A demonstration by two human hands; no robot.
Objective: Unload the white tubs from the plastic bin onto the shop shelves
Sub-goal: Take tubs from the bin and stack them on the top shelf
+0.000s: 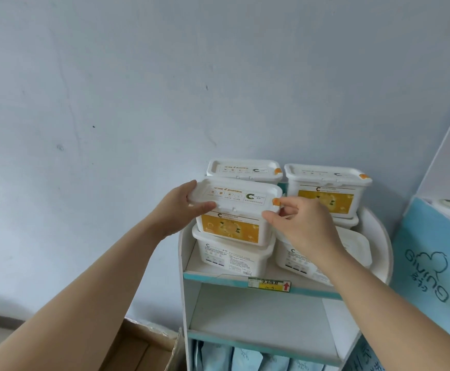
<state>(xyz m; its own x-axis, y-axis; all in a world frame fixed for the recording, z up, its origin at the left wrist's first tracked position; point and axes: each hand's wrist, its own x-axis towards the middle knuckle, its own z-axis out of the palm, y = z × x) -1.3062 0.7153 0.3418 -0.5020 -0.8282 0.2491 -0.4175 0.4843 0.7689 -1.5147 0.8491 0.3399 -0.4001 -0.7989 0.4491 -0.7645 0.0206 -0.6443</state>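
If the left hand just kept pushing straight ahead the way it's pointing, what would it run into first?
Probably the rear tub stacked behind the held tub. The left hand grips the held tub's left end and points toward the back of the top shelf. After that comes the wall. Depth is hard to judge.

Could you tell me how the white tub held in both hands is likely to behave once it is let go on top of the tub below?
The held tub looks like rigid plastic, so it should keep its shape under the left hand and right hand. Its flat base on the lower tub probably sits steady. A sideways push might slide it, since both surfaces look smooth.
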